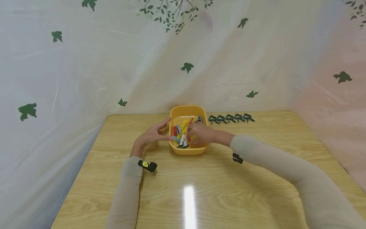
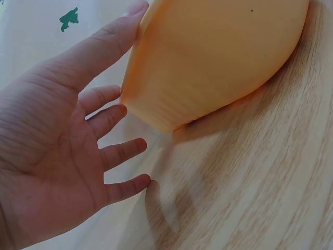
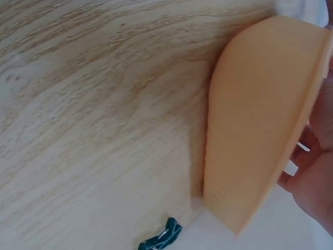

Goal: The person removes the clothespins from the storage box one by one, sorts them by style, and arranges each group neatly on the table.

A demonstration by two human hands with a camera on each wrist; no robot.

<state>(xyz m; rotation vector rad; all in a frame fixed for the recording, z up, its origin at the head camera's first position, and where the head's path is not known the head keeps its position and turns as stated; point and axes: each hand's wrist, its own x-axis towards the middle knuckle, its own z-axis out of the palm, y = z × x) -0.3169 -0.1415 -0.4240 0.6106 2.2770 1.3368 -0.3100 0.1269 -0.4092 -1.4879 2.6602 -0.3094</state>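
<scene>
A yellow plastic bin (image 1: pixel 188 152) stands at the back of the table, with colourful clips (image 1: pixel 183 124) lying loose in it: red, yellow, blue-grey, white and dark ones. My left hand (image 1: pixel 151 135) is at the bin's left side with fingers spread. In the left wrist view the thumb and a fingertip of that hand (image 2: pixel 62 135) touch the bin's edge. My right hand (image 1: pixel 200 133) reaches over the right rim, its bent fingers down among the clips. The bin's wall (image 3: pixel 255 114) hides part of those fingertips in the right wrist view, so whether they pinch a clip is unclear.
Several dark green clips (image 1: pixel 230 118) lie in a row on the wooden table (image 1: pixel 160 190), right of the bin along the back edge. A pale cloth backdrop (image 1: pixel 148 73) with green leaf shapes hangs directly behind the table.
</scene>
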